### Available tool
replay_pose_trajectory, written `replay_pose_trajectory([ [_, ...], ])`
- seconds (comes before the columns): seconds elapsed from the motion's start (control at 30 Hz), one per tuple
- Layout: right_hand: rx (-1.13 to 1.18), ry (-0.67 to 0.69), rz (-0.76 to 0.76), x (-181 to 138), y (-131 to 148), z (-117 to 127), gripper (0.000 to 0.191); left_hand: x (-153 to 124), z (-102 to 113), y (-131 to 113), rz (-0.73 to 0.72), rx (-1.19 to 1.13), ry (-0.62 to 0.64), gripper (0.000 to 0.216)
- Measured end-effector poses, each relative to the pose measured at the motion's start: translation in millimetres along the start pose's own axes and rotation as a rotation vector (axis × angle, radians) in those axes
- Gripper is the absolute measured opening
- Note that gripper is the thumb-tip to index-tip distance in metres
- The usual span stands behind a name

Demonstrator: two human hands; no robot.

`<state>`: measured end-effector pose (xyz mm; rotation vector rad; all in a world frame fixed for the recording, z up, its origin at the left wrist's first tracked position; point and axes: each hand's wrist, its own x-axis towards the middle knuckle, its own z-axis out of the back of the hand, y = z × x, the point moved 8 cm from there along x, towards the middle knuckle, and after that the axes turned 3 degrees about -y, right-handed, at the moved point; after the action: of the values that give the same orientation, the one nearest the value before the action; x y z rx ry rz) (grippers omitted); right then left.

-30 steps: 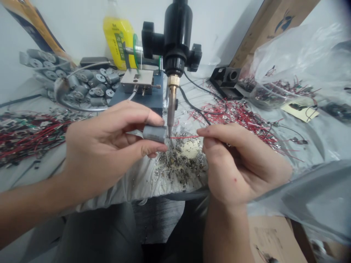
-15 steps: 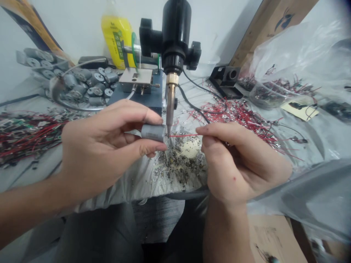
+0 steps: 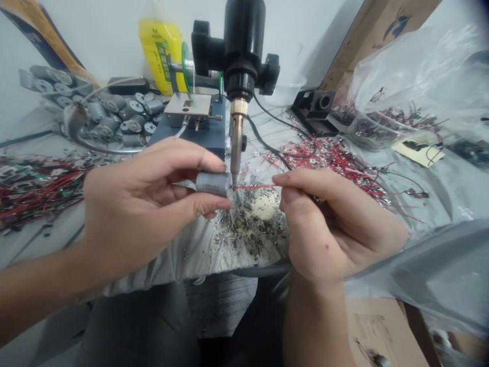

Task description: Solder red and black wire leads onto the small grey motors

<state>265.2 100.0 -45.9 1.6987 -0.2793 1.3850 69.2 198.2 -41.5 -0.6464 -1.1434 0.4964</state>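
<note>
My left hand point(image 3: 145, 204) pinches a small grey cylindrical motor point(image 3: 213, 183) between thumb and fingers, its end right beside the tip of the mounted soldering iron point(image 3: 237, 148). My right hand point(image 3: 332, 224) pinches a thin red wire point(image 3: 254, 187) and holds its free end against the motor's end, under the iron's tip. The iron hangs down from a black holder point(image 3: 242, 46) on a blue-grey stand point(image 3: 191, 130). Below the tip lies a heap of solder scraps point(image 3: 252, 224).
A pile of grey motors point(image 3: 114, 114) sits at the back left, red-wired parts point(image 3: 34, 186) at the left, loose red wires point(image 3: 336, 158) at the right. A yellow bottle point(image 3: 160, 46), a solder spool point(image 3: 186, 61), a clear bag point(image 3: 401, 92) and a cardboard box point(image 3: 367, 46) stand behind.
Both hands keep the motor and wire at the iron's tip. The view has shifted slightly; nothing else has visibly moved.
</note>
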Motion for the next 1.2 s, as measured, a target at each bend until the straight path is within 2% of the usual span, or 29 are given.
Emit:
replay_pose_trajectory([
  [0.2,0.006,0.009,0.011,0.8,0.0,-1.3,0.025,0.1,-1.4,-1.0,0.024,-0.028,-0.002,0.038],
  [0.57,-0.030,0.007,-0.041,-0.8,-2.2,0.2,0.023,0.9,-2.5,1.1,0.028,-0.029,-0.003,0.038],
  [0.97,0.040,0.035,0.033,3.4,2.4,-3.1,0.025,-3.0,-0.5,4.1,0.036,-0.047,-0.003,0.042],
  [1.2,0.009,0.033,0.006,1.5,0.5,-2.2,0.027,-2.1,-1.8,6.8,0.042,-0.053,0.002,0.041],
])
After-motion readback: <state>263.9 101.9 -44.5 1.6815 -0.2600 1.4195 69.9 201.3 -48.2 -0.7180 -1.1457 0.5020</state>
